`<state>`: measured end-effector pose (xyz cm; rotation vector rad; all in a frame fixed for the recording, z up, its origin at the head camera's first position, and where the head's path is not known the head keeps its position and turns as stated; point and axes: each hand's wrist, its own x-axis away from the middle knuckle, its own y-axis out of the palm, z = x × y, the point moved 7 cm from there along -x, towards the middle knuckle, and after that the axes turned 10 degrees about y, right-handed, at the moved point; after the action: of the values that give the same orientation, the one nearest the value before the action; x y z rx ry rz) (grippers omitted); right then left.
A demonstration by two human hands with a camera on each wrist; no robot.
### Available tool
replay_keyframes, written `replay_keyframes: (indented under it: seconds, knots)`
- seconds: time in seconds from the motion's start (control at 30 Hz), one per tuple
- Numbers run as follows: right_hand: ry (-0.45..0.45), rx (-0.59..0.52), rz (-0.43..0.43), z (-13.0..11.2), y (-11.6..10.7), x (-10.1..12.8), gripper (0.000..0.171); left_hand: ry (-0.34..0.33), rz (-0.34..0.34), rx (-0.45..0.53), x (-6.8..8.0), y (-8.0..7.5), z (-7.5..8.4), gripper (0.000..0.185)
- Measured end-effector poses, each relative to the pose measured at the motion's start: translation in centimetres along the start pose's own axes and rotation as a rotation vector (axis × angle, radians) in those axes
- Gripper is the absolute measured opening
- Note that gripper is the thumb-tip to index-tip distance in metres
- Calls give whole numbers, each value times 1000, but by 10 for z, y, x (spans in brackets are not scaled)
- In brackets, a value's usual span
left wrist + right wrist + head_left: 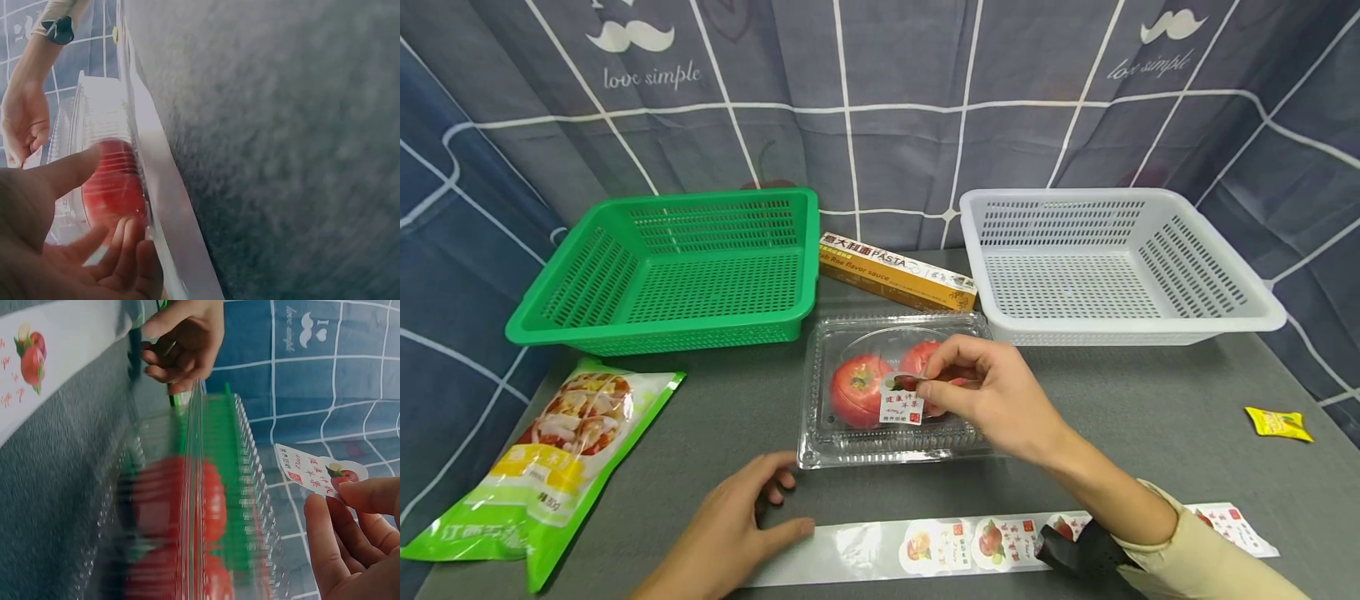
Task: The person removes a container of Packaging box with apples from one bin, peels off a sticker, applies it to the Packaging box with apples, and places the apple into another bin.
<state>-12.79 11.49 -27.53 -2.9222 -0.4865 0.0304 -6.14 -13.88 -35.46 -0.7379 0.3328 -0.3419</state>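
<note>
A clear plastic clamshell box (865, 457) with red apples (852, 396) inside lies in the middle of the table, its lid down. Above the lid, my right hand (1000, 392) pinches a white apple sticker (312, 469) by its picture end, between thumb and index finger. In the right wrist view the sticker is held apart from the box. My left hand (737, 521) is at the box's front left corner, fingers loosely bent and holding nothing; whether it touches the box I cannot tell. A backing strip (850, 548) of apple stickers lies in front, partly hidden under the right forearm.
A green basket (662, 332) stands at the back left, a white basket (1127, 327) at the back right. Between them lies a pasta box (895, 273). A green and white food bag (557, 458) is at the left, a small yellow packet (1279, 423) at the right.
</note>
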Motion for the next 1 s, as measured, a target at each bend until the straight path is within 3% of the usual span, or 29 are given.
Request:
replay_keyframes:
  seconds: [0.1, 0.17, 0.3, 0.43, 0.7, 1.0]
  knots:
    - [11, 27, 10, 2, -3, -7, 8, -148, 48, 129, -5, -4, -5, 71]
    - [22, 60, 22, 4, -5, -12, 8, -208, 88, 239, -7, -6, -7, 77]
    - [39, 119, 36, 6, -7, -19, 9, -183, 179, 401, -10, -13, -5, 76]
    - [47, 169, 31, 8, -8, -24, 9, -138, 208, 493, -16, -14, -2, 69]
    - [60, 208, 22, 13, -8, -30, 7, -143, 204, 494, -28, -7, 0, 64]
    - [127, 56, -15, 13, -10, -29, 6, -156, 206, 459, -41, -5, 1, 64]
